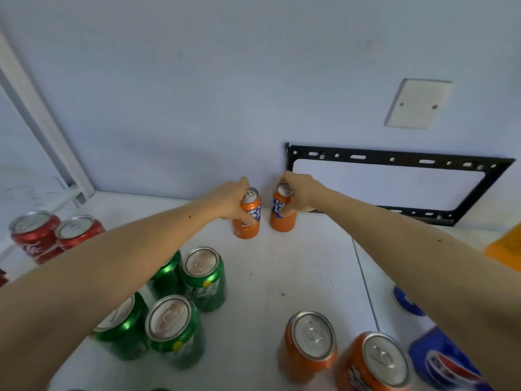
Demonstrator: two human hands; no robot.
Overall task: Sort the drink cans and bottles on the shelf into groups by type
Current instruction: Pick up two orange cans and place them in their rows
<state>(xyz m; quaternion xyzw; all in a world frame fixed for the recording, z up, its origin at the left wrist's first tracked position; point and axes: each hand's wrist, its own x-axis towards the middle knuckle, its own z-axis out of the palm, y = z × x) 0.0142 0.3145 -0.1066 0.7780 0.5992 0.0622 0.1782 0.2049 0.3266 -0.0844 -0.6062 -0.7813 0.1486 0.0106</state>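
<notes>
Nearest: 2 orange cans (342, 352) upright, front right. At shelf (282, 266) rear, left hand (231, 201) fingers wrap 1 orange can (248, 218); right hand (299, 194) fingers wrap another (282, 214).

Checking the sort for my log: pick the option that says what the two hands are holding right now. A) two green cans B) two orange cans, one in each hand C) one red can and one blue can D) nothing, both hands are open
B: the left hand grips one orange can and the right hand grips another orange can, both upright near the back wall.
</notes>
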